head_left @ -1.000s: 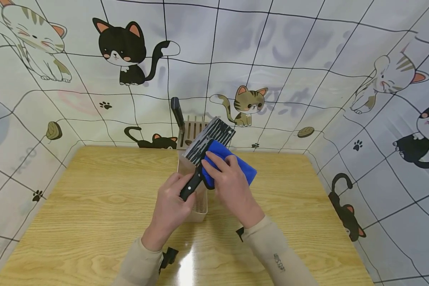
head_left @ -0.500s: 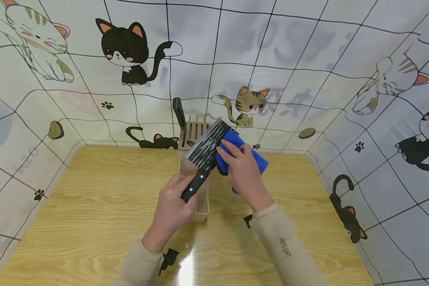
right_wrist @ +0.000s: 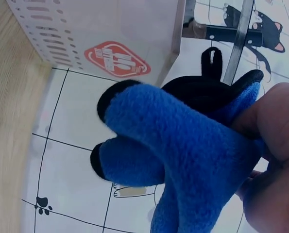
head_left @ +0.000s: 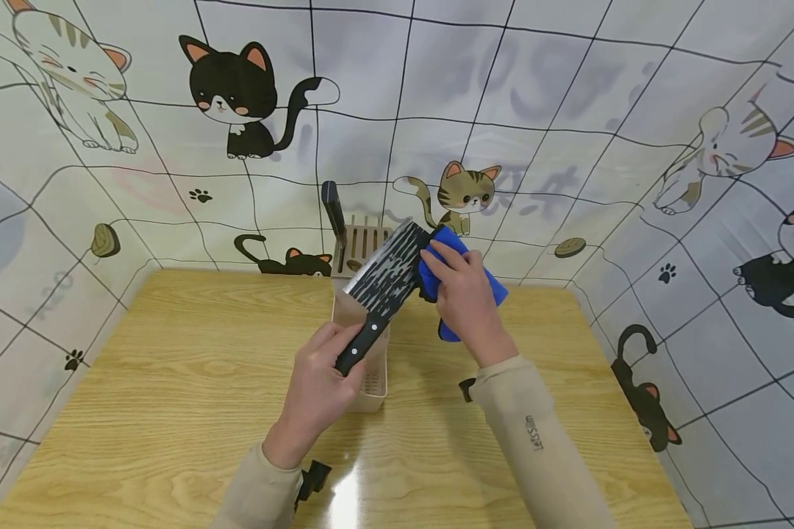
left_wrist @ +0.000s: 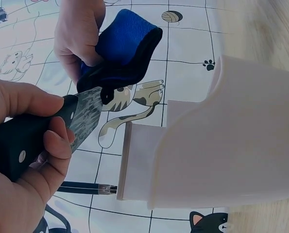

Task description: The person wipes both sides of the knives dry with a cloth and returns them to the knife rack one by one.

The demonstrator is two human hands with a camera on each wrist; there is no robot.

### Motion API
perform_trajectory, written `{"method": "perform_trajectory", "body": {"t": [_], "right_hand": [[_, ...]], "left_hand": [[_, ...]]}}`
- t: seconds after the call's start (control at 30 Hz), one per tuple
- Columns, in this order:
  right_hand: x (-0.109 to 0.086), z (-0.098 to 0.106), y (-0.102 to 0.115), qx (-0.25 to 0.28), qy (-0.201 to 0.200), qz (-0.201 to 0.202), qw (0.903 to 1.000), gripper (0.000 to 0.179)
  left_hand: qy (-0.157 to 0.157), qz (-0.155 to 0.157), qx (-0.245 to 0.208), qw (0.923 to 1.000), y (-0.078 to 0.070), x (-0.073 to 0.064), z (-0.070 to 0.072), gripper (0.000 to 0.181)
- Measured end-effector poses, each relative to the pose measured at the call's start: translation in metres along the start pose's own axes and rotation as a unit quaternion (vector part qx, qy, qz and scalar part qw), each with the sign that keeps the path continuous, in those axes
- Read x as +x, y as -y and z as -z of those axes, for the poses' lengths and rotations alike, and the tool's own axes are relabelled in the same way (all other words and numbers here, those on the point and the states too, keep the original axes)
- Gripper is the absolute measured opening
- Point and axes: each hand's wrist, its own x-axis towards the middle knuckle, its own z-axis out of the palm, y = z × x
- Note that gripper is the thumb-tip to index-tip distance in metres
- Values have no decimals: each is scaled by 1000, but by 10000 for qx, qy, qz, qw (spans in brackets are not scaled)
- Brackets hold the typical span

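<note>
A cleaver [head_left: 390,272] with a dark streaked blade and black riveted handle slants up and right over the holder. My left hand [head_left: 320,371] grips its handle; in the left wrist view the thumb and fingers wrap the handle [left_wrist: 23,141]. My right hand [head_left: 470,301] holds a folded blue cloth [head_left: 459,272] with black edging at the blade's far right edge. In the right wrist view the fluffy cloth [right_wrist: 183,141] hangs in folds from the pinching fingers, a black loop at its border. Part of the blade's right edge is hidden behind the cloth.
Beneath the cleaver a pale knife holder [head_left: 370,397] with slotted sides stands on the wooden table [head_left: 205,367]. Another black-handled knife [head_left: 331,209] stands upright in its slotted back part [head_left: 364,242]. A cat-printed sheet [head_left: 370,66] encloses the table's back and sides.
My right hand has slid the cloth up and right along the blade, from near the handle towards the far end. More of the blade shows. My left hand keeps its grip almost in place.
</note>
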Motion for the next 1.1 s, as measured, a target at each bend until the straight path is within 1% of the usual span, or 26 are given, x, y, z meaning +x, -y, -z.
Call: {"method": "perform_trajectory", "body": {"t": [0.13, 0.33, 0.47, 0.6, 0.8, 0.97, 1.1], "right_hand": [[1, -1, -2, 203, -165, -126, 9996, 45], [-1, -4, 0, 589, -509, -130, 9969, 45], [-2, -6, 2, 698, -651, -94, 9954, 45], [-3, -7, 7, 798, -813, 93, 9934, 44], [-6, -7, 19, 964, -956, 514, 9894, 44], [-8, -4, 32, 1066, -1046, 812, 9854, 44], [-11, -2, 41, 1102, -1074, 975, 9833, 45]], "left_hand": [[15, 140, -85, 9999, -1, 1, 1, 41], [83, 487, -260, 9984, -3, 1, 3, 40], [56, 548, -397, 9977, -2, 2, 2, 40], [60, 616, -491, 9969, -1, 2, 2, 38], [114, 791, -564, 9952, -3, 2, 2, 36], [99, 737, -585, 9955, -3, 2, 2, 32], [57, 649, -626, 9959, -2, 3, 1, 29]]}}
